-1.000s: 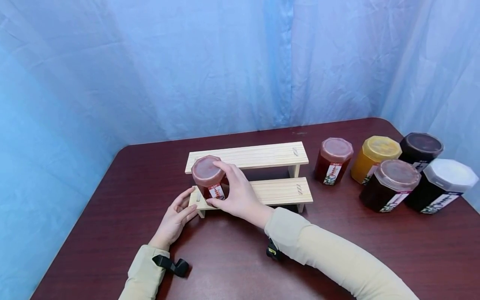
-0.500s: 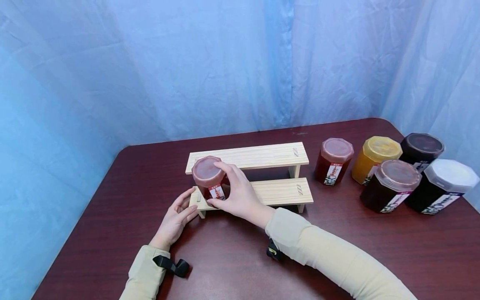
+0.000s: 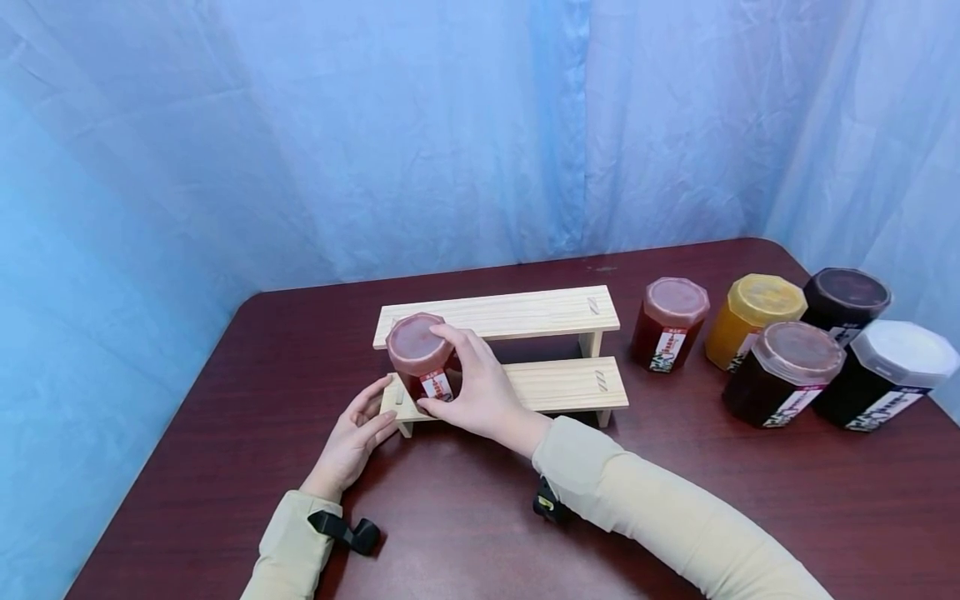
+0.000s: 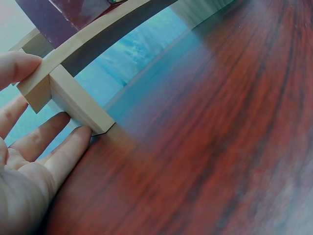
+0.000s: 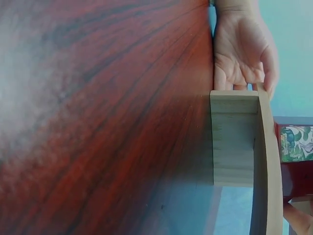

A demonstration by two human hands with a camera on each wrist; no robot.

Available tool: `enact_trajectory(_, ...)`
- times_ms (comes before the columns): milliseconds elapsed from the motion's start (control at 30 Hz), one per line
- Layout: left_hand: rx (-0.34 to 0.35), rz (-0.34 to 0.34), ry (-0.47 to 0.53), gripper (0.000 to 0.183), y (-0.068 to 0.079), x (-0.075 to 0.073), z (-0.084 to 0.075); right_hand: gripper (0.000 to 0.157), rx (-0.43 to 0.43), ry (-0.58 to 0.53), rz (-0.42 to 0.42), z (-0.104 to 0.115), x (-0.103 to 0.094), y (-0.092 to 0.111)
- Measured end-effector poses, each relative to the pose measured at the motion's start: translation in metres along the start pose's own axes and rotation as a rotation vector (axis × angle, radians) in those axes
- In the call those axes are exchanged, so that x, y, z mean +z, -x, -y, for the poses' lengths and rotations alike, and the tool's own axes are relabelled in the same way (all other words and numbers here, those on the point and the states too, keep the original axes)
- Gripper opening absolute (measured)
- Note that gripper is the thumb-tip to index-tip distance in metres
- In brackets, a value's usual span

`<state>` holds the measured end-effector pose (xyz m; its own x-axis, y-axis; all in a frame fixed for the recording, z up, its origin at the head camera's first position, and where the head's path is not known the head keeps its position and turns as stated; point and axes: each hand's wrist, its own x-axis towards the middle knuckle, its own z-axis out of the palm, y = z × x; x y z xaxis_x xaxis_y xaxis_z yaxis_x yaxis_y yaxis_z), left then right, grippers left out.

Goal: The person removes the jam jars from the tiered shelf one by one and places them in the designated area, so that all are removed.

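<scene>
My right hand [image 3: 483, 392] grips an eight-sided jar [image 3: 416, 342] of dark red contents, with a pinkish lid and a red-and-white label. Thumb in front and fingers at the far side, it holds the jar upright at the left end of the lower wooden shelf [image 3: 562, 383]. In the left wrist view the bottom of the jar [image 4: 68, 19] is right at the board. My left hand [image 3: 352, 437] holds that shelf's left end. Its thumb is on the board's front corner, and the other fingers reach round the end beside the leg [image 4: 80, 100].
Behind stands a taller wooden shelf [image 3: 517, 315]. On the right side of the table are another red jar [image 3: 667, 333], a yellow jar [image 3: 753, 317], a dark jar with a pinkish lid [image 3: 783, 375], a black-lidded jar [image 3: 847, 292] and a white-lidded jar [image 3: 885, 375]. Blue curtains hang behind.
</scene>
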<state>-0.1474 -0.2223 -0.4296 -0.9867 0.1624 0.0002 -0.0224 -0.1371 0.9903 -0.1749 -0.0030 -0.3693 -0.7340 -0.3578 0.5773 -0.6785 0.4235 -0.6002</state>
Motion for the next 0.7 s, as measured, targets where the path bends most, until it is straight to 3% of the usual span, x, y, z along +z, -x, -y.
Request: enact_trajectory(700,-0.047,-0.020,0.010,0.061,-0.002,0.001,-0.001,0.086,-0.006,-0.114,0.021,-0.007,-0.024,0.019)
